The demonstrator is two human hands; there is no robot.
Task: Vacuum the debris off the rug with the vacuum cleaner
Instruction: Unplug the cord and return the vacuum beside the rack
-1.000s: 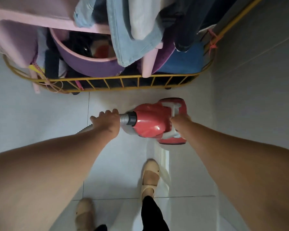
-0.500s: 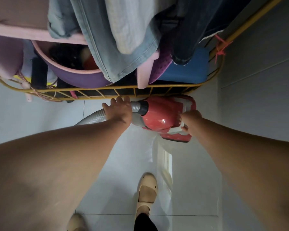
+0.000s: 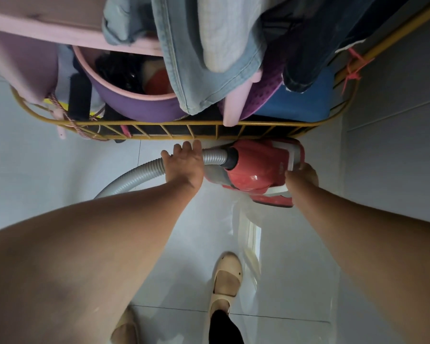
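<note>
A red canister vacuum cleaner (image 3: 256, 170) with white handle parts lies on the white tiled floor, close under a yellow wire rack. Its grey ribbed hose (image 3: 134, 175) runs from the black socket out to the left and curves down behind my left forearm. My left hand (image 3: 184, 165) lies over the hose just beside the socket, fingers stretched forward. My right hand (image 3: 302, 176) grips the white handle at the cleaner's rear end. No rug is in view.
The yellow wire rack (image 3: 184, 131) holds a purple bucket (image 3: 134, 105), a blue box (image 3: 301, 105) and hanging jeans and cloths (image 3: 209, 58). A grey wall (image 3: 395, 145) stands on the right. My beige shoes (image 3: 226, 279) are on the tiles below.
The vacuum cleaner and both hands have moved forward, towards the yellow rack. More of the grey hose shows on the left now. My right foot has stepped forward.
</note>
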